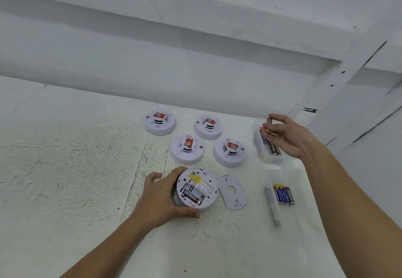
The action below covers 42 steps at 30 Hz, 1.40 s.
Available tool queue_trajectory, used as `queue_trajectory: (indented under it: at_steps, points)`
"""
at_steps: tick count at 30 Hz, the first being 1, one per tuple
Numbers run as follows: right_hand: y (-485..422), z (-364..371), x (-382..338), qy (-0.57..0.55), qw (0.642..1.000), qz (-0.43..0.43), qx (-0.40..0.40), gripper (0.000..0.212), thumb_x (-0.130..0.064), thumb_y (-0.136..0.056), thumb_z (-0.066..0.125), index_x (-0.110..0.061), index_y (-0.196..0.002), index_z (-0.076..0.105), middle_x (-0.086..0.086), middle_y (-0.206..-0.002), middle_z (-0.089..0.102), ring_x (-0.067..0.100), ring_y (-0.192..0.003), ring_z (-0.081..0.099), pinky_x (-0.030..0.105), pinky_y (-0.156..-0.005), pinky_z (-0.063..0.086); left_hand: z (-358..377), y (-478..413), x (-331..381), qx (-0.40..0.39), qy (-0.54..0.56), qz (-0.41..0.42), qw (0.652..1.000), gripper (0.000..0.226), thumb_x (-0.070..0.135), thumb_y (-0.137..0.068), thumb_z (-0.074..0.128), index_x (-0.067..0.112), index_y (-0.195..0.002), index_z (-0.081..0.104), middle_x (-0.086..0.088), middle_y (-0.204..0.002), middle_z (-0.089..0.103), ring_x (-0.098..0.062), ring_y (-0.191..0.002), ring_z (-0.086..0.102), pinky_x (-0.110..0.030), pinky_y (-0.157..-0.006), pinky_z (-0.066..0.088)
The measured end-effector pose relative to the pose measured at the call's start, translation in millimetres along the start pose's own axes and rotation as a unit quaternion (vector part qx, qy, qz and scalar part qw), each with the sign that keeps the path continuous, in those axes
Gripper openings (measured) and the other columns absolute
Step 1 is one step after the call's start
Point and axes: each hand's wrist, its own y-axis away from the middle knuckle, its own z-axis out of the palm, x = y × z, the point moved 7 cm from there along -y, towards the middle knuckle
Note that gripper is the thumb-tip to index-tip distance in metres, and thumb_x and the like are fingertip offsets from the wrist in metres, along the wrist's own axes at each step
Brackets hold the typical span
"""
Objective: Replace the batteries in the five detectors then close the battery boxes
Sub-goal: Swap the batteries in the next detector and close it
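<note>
L fingers (178, 173) clamped round open detector (196, 188); R fingers (274, 128) pinch battery (269, 121) over far box (258, 147).

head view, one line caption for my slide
Left hand grips the opened detector while the right hand pinches a battery above the far clear tray.

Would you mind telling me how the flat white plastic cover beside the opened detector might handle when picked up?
The flat white plastic cover looks thin, so probably light and slightly bendy. Lying flat on the white table, it may need an edge pried up first. Rolling seems unlikely.
</note>
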Motion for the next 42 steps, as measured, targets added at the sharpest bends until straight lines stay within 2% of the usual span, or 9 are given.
queue_trajectory:
  at_steps: [4, 6, 13, 15, 19, 26, 29, 34, 42]
  points:
    - [18, 33, 15, 0.061, 0.995, 0.026, -0.074, 0.03, 0.011, -0.087, 0.053, -0.011, -0.106, 0.062, 0.015, -0.088, 0.062, 0.022, -0.075, 0.061, 0.024, -0.062, 0.058, 1, 0, -4, -0.001, -0.003, -0.013, 1.0, 0.089, 0.085, -0.035, 0.067, 0.066, -0.113, 0.03, 0.048, -0.098, 0.051, 0.0, -0.111, 0.026, -0.026, -0.104, 0.018]
    - [27, 46, 26, 0.09, 0.991, 0.041, -0.088, 0.028, 0.011, -0.085, 0.056, -0.012, -0.1, 0.058, 0.014, -0.086, 0.066, 0.02, -0.067, 0.062, 0.023, -0.054, 0.053, 1, 0, -4, 0.001, -0.008, -0.011, 1.0, 0.089, 0.086, -0.034, 0.066, 0.067, -0.113, 0.029, 0.051, -0.098, 0.049, -0.002, -0.112, 0.027, -0.025, -0.103, 0.018]
    - [52, 87, 63, 0.102, 0.981, 0.096, -0.134, 0.01, -0.002, -0.088, 0.056, -0.004, -0.083, 0.065, 0.01, -0.075, 0.062, 0.021, -0.063, 0.065, 0.028, -0.056, 0.056, 0, 1, -1, 0.003, -0.013, -0.013, 1.0, 0.091, 0.082, -0.036, 0.069, 0.061, -0.115, 0.029, 0.048, -0.097, 0.048, 0.016, -0.107, 0.019, -0.026, -0.103, 0.017]
    - [60, 96, 73, 0.072, 0.979, 0.119, -0.148, 0.012, 0.003, -0.088, 0.053, -0.001, -0.081, 0.063, 0.011, -0.073, 0.063, 0.03, -0.072, 0.07, 0.036, -0.063, 0.06, -1, 2, 2, 0.003, -0.012, -0.006, 1.0, 0.093, 0.074, -0.04, 0.074, 0.054, -0.119, 0.03, 0.045, -0.097, 0.046, 0.037, -0.101, 0.006, -0.026, -0.103, 0.016]
    - [71, 112, 90, 0.087, 0.971, 0.129, -0.181, 0.017, 0.012, -0.087, 0.048, -0.001, -0.086, 0.059, 0.016, -0.074, 0.064, 0.03, -0.071, 0.07, 0.036, -0.064, 0.061, -3, 3, 7, -0.004, -0.023, 0.006, 1.0, 0.087, 0.079, -0.039, 0.062, 0.052, -0.115, 0.029, 0.044, -0.094, 0.046, 0.042, -0.098, 0.003, -0.025, -0.101, 0.016]
    - [78, 124, 91, 0.216, 0.957, 0.018, -0.192, 0.023, 0.005, -0.084, 0.061, -0.009, -0.101, 0.063, 0.013, -0.073, 0.062, 0.029, -0.067, 0.067, 0.038, -0.067, 0.06, 0, 1, 3, -0.005, -0.038, 0.023, 0.999, 0.089, 0.081, -0.042, 0.061, 0.05, -0.119, 0.028, 0.045, -0.095, 0.043, 0.04, -0.102, 0.011, -0.024, -0.1, 0.012]
    - [84, 131, 86, 0.345, 0.915, -0.064, -0.2, 0.024, -0.002, -0.082, 0.067, -0.014, -0.102, 0.064, 0.006, -0.076, 0.069, 0.024, -0.073, 0.07, 0.034, -0.069, 0.058, 0, 1, 2, -0.011, -0.033, 0.022, 0.999, 0.092, 0.082, -0.042, 0.06, 0.049, -0.122, 0.029, 0.044, -0.095, 0.043, 0.04, -0.099, 0.013, -0.024, -0.102, 0.012]
    - [95, 137, 89, 0.481, 0.839, -0.14, -0.213, 0.023, -0.02, -0.08, 0.073, -0.03, -0.097, 0.064, -0.008, -0.084, 0.071, -0.004, -0.082, 0.062, 0.021, -0.074, 0.046, 5, -1, -4, -0.014, -0.04, 0.03, 0.999, 0.103, 0.085, -0.044, 0.059, 0.041, -0.133, 0.032, 0.034, -0.105, 0.052, 0.02, -0.099, 0.04, -0.028, -0.108, 0.012]
    - [102, 137, 101, 0.513, 0.809, -0.157, -0.242, 0.024, -0.015, -0.077, 0.074, -0.03, -0.092, 0.064, -0.013, -0.09, 0.067, 0.003, -0.094, 0.062, 0.032, -0.081, 0.056, 6, -4, -5, -0.005, -0.05, 0.041, 0.998, 0.104, 0.085, -0.047, 0.059, 0.039, -0.136, 0.031, 0.031, -0.118, 0.048, 0.011, -0.11, 0.042, -0.033, -0.108, 0.014]
